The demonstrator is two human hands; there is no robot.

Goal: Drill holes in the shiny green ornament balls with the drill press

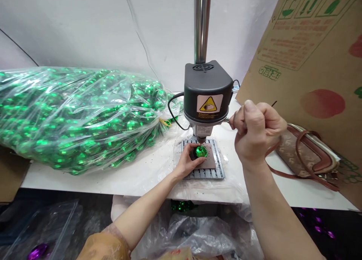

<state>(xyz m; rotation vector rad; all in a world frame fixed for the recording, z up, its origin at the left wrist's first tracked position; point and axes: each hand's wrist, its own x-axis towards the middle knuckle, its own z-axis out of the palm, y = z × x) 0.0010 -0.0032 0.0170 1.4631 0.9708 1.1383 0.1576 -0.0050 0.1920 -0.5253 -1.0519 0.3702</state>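
Note:
My left hand (187,161) rests on the base plate (219,173) of a small black drill press (207,83). Its thumb and fingers close around a shiny green faceted ball (201,151). Directly above, the chuck (201,139) points down at the ball; whether the bit touches it I cannot tell. To the right of the machine head, my right hand (254,130) is wrapped round the feed lever (227,120), most of which the fingers hide. A flat brownish board (209,162) lies beneath the ball, with dark specks scattered about.
A large clear bag (85,117) of green faceted balls fills the table's left side. At right, a brown handbag (305,154) leans by a big cardboard box (313,71). Crumpled plastic (200,230) and more green balls (182,205) sit below the table's front edge.

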